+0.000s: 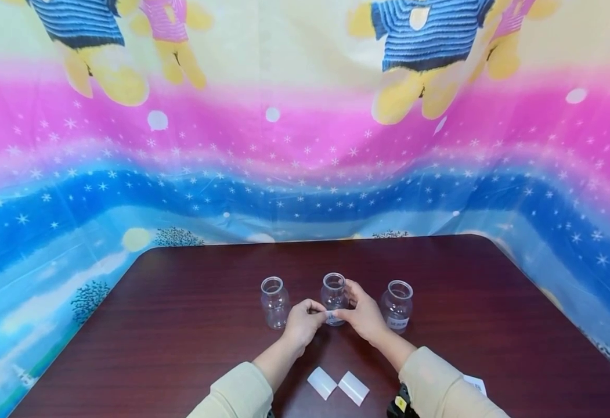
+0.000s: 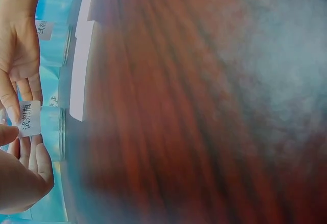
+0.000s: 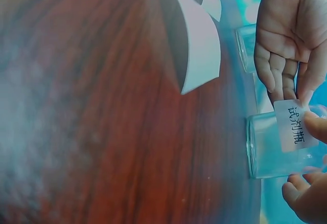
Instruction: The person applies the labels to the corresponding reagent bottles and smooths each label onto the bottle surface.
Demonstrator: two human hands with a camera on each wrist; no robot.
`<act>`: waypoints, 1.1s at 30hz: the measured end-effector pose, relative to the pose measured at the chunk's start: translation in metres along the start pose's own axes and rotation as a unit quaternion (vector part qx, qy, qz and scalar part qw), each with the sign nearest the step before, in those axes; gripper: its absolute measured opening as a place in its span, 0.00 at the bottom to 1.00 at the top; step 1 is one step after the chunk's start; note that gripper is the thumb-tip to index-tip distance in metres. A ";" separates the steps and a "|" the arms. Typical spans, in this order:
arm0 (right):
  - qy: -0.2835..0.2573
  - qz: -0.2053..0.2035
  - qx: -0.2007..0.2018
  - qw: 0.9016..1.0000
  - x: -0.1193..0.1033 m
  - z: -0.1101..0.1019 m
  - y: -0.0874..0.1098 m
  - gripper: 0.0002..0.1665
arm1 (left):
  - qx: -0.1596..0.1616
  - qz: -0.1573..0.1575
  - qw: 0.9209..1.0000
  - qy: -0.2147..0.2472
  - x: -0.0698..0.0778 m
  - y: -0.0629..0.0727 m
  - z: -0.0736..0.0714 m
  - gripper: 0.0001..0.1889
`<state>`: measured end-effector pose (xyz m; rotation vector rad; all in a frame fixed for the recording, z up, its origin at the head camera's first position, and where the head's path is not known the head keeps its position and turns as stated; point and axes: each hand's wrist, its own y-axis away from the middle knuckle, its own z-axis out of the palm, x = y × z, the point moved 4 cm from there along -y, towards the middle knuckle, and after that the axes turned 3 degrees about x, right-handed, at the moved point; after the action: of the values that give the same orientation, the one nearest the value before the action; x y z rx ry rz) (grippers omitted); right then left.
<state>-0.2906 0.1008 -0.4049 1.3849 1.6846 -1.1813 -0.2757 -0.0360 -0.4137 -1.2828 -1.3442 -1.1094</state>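
A clear glass jar stands upright in the middle of a row of jars. A white label with dark Chinese characters lies against its front near the base. My right hand grips the jar from the right, its thumb on the label. From the left, my left hand pinches the label's edge between thumb and fingers. To the left stands a glass jar with no label visible. Another glass jar, on the right, carries a white label low on its front.
Two curled white paper pieces lie on the dark reddish-brown table in front of the jars. A white paper with print shows partly beside the right sleeve. A colourful patterned cloth hangs behind the table.
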 end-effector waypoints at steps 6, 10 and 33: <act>0.036 -0.004 0.000 0.999 -0.005 -0.001 0.000 0.38 | 0.003 0.000 1.000 -0.007 0.003 0.001 -0.002 0.05; 0.045 -0.011 -0.001 0.999 -0.005 -0.001 -0.002 0.38 | 0.006 0.004 1.000 -0.012 0.004 0.001 -0.002 0.06; 0.009 -0.007 -0.025 1.000 -0.001 0.000 -0.003 0.35 | -0.002 -0.010 0.998 -0.055 0.004 0.003 -0.003 0.07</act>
<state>-0.2934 0.1008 -0.4036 1.3581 1.7277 -1.1306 -0.2723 -0.0378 -0.4093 -1.3533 -1.4405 -1.0692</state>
